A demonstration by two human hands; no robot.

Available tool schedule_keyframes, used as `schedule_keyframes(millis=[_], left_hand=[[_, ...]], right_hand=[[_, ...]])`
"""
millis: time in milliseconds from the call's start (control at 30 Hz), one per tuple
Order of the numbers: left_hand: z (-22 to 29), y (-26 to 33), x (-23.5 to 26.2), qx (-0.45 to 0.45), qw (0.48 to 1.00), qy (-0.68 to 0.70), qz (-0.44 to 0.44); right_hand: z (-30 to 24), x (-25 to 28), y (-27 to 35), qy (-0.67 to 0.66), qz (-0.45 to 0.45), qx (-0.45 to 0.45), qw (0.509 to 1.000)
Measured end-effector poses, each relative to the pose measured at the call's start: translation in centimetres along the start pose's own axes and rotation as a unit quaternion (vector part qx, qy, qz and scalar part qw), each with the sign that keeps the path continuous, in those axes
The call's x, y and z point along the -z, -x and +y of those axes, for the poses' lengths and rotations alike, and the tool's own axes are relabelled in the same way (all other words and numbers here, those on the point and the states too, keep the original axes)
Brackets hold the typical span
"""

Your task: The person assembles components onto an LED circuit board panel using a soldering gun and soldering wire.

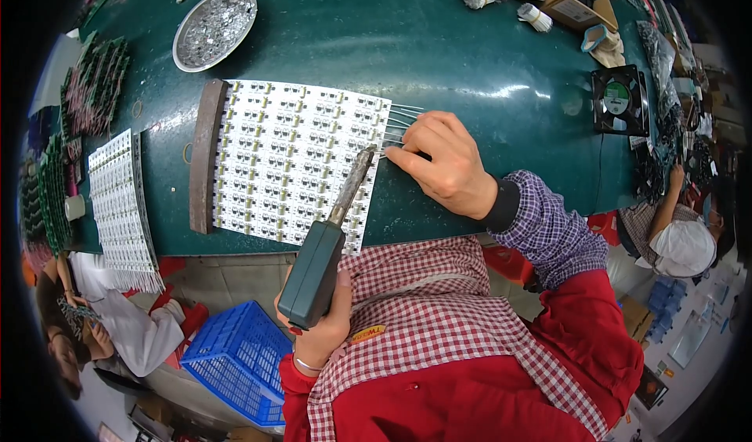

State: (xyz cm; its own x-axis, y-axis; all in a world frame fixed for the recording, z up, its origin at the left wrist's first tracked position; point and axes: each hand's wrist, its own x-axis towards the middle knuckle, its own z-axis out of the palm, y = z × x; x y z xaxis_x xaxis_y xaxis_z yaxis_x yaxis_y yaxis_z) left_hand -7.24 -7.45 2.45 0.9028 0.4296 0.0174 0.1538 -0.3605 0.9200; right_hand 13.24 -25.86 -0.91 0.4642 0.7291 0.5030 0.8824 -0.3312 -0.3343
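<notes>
My left hand (pixel 333 320) is wrapped round the dark green handle of a soldering iron (pixel 313 266). Its worn metal tip rests by the right edge of a white circuit board panel (pixel 290 164), which carries rows of small components. Just beyond that tip, the thumb and forefinger of my right hand (pixel 448 168) are pinched together at the panel's edge on what looks like a thin wire, mostly hidden by the fingers. Several pale wires (pixel 403 117) stick out from the same edge above them. A brown bar (pixel 206 156) lies along the panel's left side.
On the green table (pixel 470 58) are a metal bowl (pixel 215 30) of silvery scraps, bundles of white wires (pixel 536 17), a cardboard box (pixel 572 3) and a black fan (pixel 620 99). Another wired panel (pixel 124 207) overhangs the front edge. A blue basket (pixel 239 360) stands below; people sit at both sides.
</notes>
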Motion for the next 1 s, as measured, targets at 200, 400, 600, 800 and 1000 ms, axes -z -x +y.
schedule_keyframes(millis=[200,400,600,800,1000], left_hand=[[0.58,-0.20,0.02,-0.003,1.000,-0.001,0.003],[0.34,0.21,0.20,-0.001,1.000,-0.001,0.007],[0.12,0.17,0.19,-0.003,1.000,0.001,-0.007],[0.66,-0.30,0.02,-0.008,1.000,-0.008,-0.026],[0.69,-0.51,0.03,-0.021,0.999,-0.020,-0.036]], right_hand=[[-0.01,0.01,-0.13,-0.001,0.004,0.001,1.000],[-0.29,0.03,-0.16,0.003,0.033,0.018,0.999],[-0.21,0.04,-0.02,0.006,0.025,0.021,0.999],[-0.17,0.02,0.08,0.008,0.011,0.019,1.000],[-0.17,-0.06,0.10,0.008,0.009,0.017,1.000]])
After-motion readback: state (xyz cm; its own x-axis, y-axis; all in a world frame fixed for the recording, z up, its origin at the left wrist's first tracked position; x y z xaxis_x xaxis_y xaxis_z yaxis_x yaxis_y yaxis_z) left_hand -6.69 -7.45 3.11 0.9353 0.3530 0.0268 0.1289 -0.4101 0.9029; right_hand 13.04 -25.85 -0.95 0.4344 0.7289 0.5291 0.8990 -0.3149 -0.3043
